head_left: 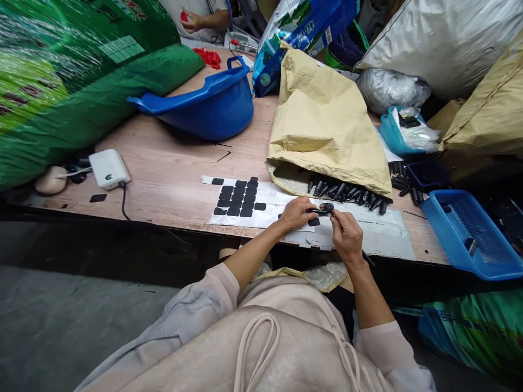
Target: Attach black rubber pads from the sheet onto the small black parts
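Note:
At the near edge of the wooden table (171,163), my left hand (297,213) and my right hand (346,234) meet over a white backing sheet (269,204). Both are closed on a small black plastic part (326,208) held between their fingertips. A black sticker pad (314,221) lies on the sheet just below my left fingers. Several more black pads (239,197) sit in rows on the sheet to the left. A tan paper sack (327,130) lies open behind my hands, with several black parts (347,193) spilling from its mouth.
A blue basin (212,106) stands at the back centre and a blue basket (469,234) at the right edge. A white box with a cable (108,167) lies at the left. Big green sacks (61,81) crowd the left. Another person's hand (192,20) works at the far side.

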A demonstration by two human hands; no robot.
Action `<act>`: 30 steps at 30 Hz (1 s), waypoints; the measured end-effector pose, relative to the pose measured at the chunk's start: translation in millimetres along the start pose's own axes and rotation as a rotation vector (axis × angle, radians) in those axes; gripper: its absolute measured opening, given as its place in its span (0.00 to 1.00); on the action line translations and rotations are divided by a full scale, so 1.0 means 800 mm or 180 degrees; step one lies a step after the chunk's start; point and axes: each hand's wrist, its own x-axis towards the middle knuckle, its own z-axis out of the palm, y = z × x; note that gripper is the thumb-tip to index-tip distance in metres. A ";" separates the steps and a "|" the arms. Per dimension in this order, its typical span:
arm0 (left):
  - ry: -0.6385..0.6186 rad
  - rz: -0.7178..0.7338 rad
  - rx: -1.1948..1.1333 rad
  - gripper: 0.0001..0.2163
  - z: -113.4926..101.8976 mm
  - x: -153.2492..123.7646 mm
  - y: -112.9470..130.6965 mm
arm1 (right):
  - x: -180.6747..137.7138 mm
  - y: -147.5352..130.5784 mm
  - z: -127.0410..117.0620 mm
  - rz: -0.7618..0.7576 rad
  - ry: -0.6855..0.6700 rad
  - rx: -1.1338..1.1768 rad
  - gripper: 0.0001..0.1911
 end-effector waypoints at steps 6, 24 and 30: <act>-0.0004 0.0040 -0.0014 0.08 0.002 0.001 -0.001 | -0.001 0.001 0.008 -0.0093 -0.0129 -0.0236 0.16; 0.0077 -0.0037 0.0153 0.07 0.004 0.001 0.003 | -0.005 0.038 -0.025 0.0217 0.0063 -0.0546 0.16; 0.0091 -0.0065 0.0153 0.09 0.001 -0.001 0.007 | -0.021 0.094 -0.036 0.0146 -0.0059 -0.1206 0.14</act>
